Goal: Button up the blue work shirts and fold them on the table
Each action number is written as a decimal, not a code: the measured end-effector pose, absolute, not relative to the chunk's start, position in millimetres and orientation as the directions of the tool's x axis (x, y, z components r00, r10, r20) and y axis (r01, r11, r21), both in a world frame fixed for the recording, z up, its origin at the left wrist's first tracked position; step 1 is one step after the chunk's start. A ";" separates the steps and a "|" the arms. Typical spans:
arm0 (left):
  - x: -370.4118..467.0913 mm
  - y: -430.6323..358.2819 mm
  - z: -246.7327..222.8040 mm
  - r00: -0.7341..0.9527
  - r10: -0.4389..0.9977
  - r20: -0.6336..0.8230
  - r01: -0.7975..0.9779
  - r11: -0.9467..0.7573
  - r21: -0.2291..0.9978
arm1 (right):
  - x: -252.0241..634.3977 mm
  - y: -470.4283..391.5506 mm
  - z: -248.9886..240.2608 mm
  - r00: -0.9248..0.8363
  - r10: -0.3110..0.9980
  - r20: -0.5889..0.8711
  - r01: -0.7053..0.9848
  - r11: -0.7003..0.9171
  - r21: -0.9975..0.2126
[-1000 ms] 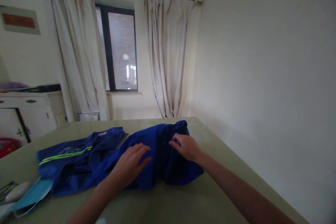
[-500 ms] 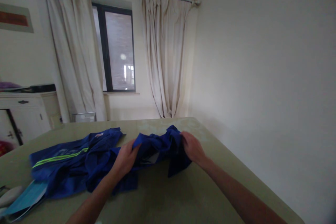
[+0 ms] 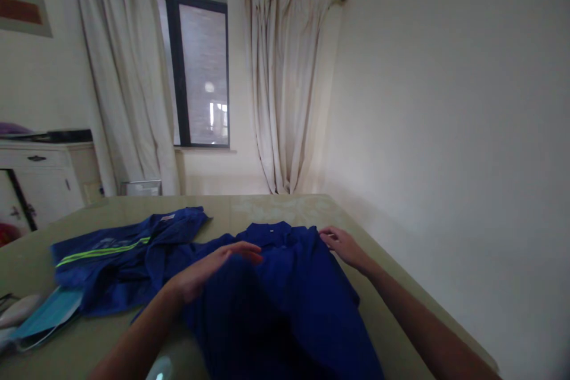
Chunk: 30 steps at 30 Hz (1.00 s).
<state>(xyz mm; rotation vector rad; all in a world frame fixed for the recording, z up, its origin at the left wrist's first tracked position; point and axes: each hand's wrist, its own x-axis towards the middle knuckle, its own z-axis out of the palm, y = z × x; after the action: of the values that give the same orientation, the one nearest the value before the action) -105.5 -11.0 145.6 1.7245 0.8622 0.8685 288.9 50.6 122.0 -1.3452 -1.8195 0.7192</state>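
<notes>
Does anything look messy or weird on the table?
Nothing looks spilled or broken. But the striped blue clothing lies crumpled on the left, and a light-blue face mask sits right by it, which seems odd beside clothes.

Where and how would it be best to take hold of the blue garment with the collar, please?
I'd pinch the collared blue garment at both shoulders, just beside the collar, coming in from the left and right: the collar marks the far end clearly, while the near part looks loose and rumpled.

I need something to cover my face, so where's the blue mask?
In the head view, the blue mask is at lower left, beside the striped blue garment.
</notes>
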 end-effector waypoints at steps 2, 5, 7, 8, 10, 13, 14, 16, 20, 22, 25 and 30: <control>-113.8 6.9 112.8 0.623 0.781 0.042 0.117 -0.146 0.982 | 288.2 58.8 88.8 -0.165 0.959 0.231 0.649 0.282 -0.707; -123.5 37.0 66.3 0.306 0.952 0.010 0.444 -0.152 0.883 | 291.4 74.8 58.4 -0.108 0.984 0.144 0.718 0.177 -0.673; -122.9 54.0 44.2 0.073 0.989 0.130 0.678 -0.145 0.720 | 293.9 87.1 51.0 -0.076 0.994 0.080 0.741 0.111 -0.662; -120.5 60.5 37.1 0.006 0.986 0.168 0.765 -0.113 0.634 | 294.4 93.1 50.0 -0.065 0.996 0.064 0.754 0.091 -0.650; -112.9 69.3 31.0 -0.054 0.988 0.145 0.881 -0.021 0.473 | 292.1 103.3 50.8 -0.075 0.996 0.051 0.776 0.091 -0.624; -100.0 76.2 37.3 -0.024 0.999 0.026 0.960 0.016 0.280 | 280.3 110.5 54.2 -0.189 0.981 0.049 0.769 0.179 -0.614; -96.6 77.9 41.2 0.009 1.000 0.005 0.969 -0.010 0.246 | 275.3 110.4 55.4 -0.244 0.969 0.048 0.758 0.221 -0.613; -92.1 81.0 48.3 0.074 0.997 -0.012 0.974 -0.070 0.214 | 266.8 107.6 58.6 -0.342 0.939 0.041 0.739 0.296 -0.605; -95.0 86.1 53.2 0.114 0.993 -0.041 0.978 -0.105 0.178 | 261.6 100.6 78.6 -0.410 0.911 0.034 0.741 0.354 -0.570; -101.5 88.2 52.3 0.110 0.992 -0.060 0.982 -0.099 0.158 | 261.9 99.5 101.0 -0.426 0.902 0.076 0.741 0.395 -0.543; -113.6 91.4 50.7 0.080 0.993 -0.082 0.989 -0.068 0.134 | 257.4 99.3 146.6 -0.462 0.859 0.221 0.715 0.508 -0.481; -124.5 92.3 51.5 0.032 0.997 -0.076 0.986 -0.019 0.167 | 235.1 91.5 206.2 -0.516 0.805 0.295 0.713 0.594 -0.374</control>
<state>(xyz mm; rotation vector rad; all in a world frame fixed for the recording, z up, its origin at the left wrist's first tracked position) -124.5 92.3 51.5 2.1241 2.0703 0.0934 235.1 91.5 206.2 -1.2120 -2.3871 0.2844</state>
